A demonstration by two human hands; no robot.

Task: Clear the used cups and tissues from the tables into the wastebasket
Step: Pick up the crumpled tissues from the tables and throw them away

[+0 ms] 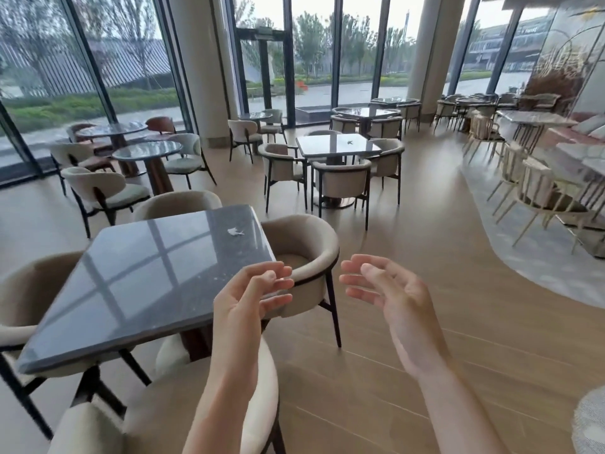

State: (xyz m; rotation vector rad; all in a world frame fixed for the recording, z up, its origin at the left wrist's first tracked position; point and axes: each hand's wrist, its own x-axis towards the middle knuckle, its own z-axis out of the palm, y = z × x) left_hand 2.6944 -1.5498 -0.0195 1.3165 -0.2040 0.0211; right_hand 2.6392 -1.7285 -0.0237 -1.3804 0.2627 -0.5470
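A crumpled white tissue (235,232) lies near the far right corner of the grey square table (137,283) in front of me. Another small tissue (349,142) sits on a square table (327,149) farther back. My left hand (252,299) hovers over the near table's right edge, palm turned inward, fingers relaxed and holding nothing. My right hand (393,303) is raised beside it over the floor, fingers loosely spread and holding nothing. No cup or wastebasket is in view.
Beige armchairs surround the near table, one (307,253) at its right side and one (183,411) right below my arms. Round tables (147,152) and more chairs stand at the left by the windows. Wood floor (442,257) runs ahead between the seating groups.
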